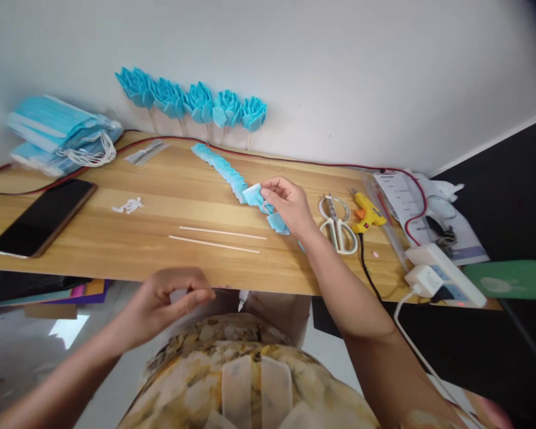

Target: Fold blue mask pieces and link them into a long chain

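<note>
My right hand (288, 202) is over the middle of the table. Its thumb and forefinger are closed on a light blue fabric piece (252, 194) with a pale edge. Under and beside it runs a long row of overlapping blue fabric pieces (221, 168), slanting back to the left. Part of the row is hidden by my hand. My left hand (174, 301) hovers at the table's front edge, loosely curled, with a gap between thumb and forefinger and nothing visible in it. Two thin wooden sticks (222, 232) lie between my hands.
Several blue fabric roses (199, 102) on sticks lean along the wall. Blue face masks (56, 128), a phone (44, 215) and white scraps (129, 205) are at left. Scissors (338, 229), a tape roll (326, 207), a yellow glue gun (367, 213) and a power strip (451, 280) are at right.
</note>
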Demonstrator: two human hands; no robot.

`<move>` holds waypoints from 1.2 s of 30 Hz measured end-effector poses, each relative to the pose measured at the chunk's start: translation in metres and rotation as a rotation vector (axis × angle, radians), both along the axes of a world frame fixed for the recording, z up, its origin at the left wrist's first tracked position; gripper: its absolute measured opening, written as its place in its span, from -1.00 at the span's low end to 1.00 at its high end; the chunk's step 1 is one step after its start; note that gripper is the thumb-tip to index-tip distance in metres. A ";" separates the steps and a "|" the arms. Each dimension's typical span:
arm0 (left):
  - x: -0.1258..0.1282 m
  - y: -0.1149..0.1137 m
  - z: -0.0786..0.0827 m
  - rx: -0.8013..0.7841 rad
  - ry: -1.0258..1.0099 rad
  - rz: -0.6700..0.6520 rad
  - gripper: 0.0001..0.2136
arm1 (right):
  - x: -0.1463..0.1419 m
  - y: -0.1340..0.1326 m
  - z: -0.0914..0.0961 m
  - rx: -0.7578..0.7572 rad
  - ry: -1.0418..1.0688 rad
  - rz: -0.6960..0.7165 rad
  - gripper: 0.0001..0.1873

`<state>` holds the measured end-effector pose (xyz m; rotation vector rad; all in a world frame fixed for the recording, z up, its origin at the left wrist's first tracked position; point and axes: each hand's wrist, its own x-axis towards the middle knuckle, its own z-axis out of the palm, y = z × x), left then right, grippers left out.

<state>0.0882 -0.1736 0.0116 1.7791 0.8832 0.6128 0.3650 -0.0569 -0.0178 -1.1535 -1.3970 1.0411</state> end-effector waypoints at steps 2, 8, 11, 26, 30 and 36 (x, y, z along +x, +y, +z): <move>0.008 0.029 0.019 0.159 0.009 0.091 -0.81 | -0.002 -0.002 0.001 0.004 -0.010 0.039 -0.73; 0.047 0.124 0.015 0.305 0.118 0.219 -0.74 | -0.004 -0.003 0.002 0.044 -0.027 0.070 -0.76; 0.060 0.147 0.003 0.213 0.116 0.133 -0.74 | -0.002 -0.002 0.001 0.065 -0.027 0.081 -0.80; 0.075 0.157 0.005 0.041 0.045 0.137 -0.83 | 0.001 -0.004 0.007 -0.027 -0.070 0.057 -0.65; 0.074 0.162 0.001 0.113 0.035 0.113 -0.79 | 0.008 0.000 0.004 -0.053 -0.038 0.006 -0.72; 0.054 0.168 -0.025 0.418 0.219 0.155 -0.73 | 0.037 0.008 0.019 0.009 -0.175 -0.149 -0.77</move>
